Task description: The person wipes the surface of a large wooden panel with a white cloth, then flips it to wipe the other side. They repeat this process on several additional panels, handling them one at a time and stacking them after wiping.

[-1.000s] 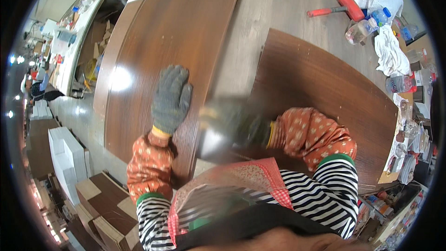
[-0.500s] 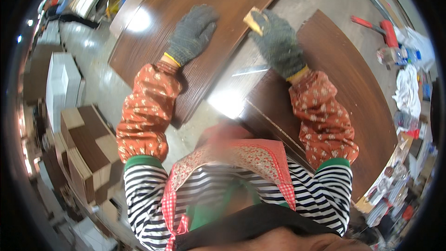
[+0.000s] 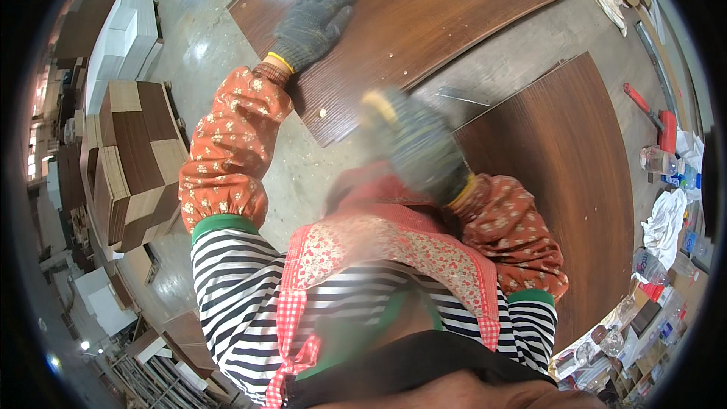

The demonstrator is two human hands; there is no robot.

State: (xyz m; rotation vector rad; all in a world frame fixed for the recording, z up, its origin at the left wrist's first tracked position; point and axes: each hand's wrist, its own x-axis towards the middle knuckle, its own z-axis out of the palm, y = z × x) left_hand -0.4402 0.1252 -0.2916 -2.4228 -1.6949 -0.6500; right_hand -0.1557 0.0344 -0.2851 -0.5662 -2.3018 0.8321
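A grey workshop floor (image 3: 291,174) shows around a glossy, dark-brown wood-grain panel (image 3: 424,7) under the flat, open, grey-gloved left hand (image 3: 314,23). The blurred, grey-gloved right hand (image 3: 424,148), near the panel's edge, curls around a small yellowish piece (image 3: 380,106); contact is unclear. Right of it lies a curved brown board (image 3: 560,159).

head: left fisheye, head-worn | faces down over hands (image 3: 314,26) | close, wide, upright
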